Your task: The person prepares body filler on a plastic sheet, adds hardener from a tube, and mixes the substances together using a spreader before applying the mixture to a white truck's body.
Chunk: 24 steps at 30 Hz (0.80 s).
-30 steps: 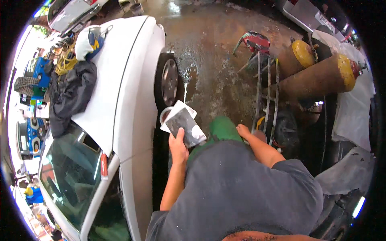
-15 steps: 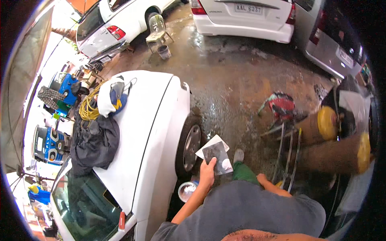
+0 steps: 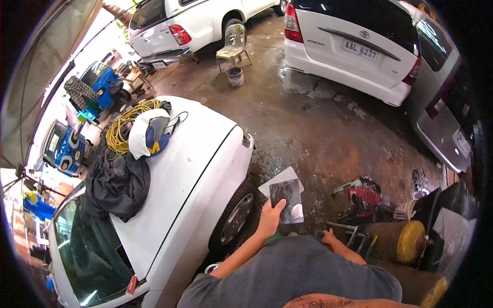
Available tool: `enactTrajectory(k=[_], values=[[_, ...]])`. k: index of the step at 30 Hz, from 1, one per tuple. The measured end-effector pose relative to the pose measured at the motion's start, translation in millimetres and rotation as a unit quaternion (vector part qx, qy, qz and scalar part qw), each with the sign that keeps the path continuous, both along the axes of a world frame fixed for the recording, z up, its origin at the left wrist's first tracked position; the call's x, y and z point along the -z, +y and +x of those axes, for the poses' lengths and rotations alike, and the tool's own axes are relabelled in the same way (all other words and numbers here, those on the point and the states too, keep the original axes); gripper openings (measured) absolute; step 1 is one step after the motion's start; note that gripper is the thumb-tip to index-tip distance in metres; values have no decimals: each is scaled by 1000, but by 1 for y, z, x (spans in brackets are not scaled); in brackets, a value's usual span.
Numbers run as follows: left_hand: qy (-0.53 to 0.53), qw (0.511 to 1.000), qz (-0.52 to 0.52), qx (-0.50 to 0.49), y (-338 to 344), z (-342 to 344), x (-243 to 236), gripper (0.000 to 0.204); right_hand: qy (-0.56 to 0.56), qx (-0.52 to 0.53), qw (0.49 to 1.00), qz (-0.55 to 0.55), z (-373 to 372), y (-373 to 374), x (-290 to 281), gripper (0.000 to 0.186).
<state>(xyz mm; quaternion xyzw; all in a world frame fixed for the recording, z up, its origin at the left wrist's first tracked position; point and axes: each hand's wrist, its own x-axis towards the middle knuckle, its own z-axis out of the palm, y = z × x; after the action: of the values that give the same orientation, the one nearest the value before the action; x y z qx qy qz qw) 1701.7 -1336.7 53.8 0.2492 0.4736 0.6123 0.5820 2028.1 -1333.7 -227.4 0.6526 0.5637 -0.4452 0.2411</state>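
My left hand [image 3: 270, 218] grips a dark grey, scuffed rectangular sheet [image 3: 285, 196] with the thumb laid over its face. A bright patch shows at the sheet's lower corner. A whitish sheet [image 3: 287, 175] sticks out behind it, apparently in the same grip. Both are held above the wet floor, to the right of a white car's front wheel [image 3: 236, 219]. Lower and further right, my right hand [image 3: 327, 237] hangs in front of my body near a metal frame [image 3: 354, 237]. Its fingers are too small and partly hidden to read.
The white car [image 3: 190, 169] on the left carries a yellow cable coil [image 3: 119, 132], a white and blue cap-like item [image 3: 149, 134] and dark cloth [image 3: 118, 185]. Yellow-ended cylinders [image 3: 412, 241] lie right. A red bundle [image 3: 365, 195], a chair [image 3: 233, 46] and a bucket [image 3: 235, 76] stand ahead.
My view has shifted and tilted, so the parked vehicles appear lower and further right. The left hand still holds the sheets. A round container beside the wheel is now mostly behind my arm.
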Motion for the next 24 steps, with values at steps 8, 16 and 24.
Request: enactTrajectory(k=[8,16,24], values=[[22,994,-7,-102,93,-72,-17,33,77,-149,977,-128,-45,145,73,81],[66,982,12,-174,155,-187,-46,35,139,-95,971,-171,-167,266,11,83],[75,944,39,-318,169,-258,-68,29,155,-8,938,-310,-256,407,-88,85]])
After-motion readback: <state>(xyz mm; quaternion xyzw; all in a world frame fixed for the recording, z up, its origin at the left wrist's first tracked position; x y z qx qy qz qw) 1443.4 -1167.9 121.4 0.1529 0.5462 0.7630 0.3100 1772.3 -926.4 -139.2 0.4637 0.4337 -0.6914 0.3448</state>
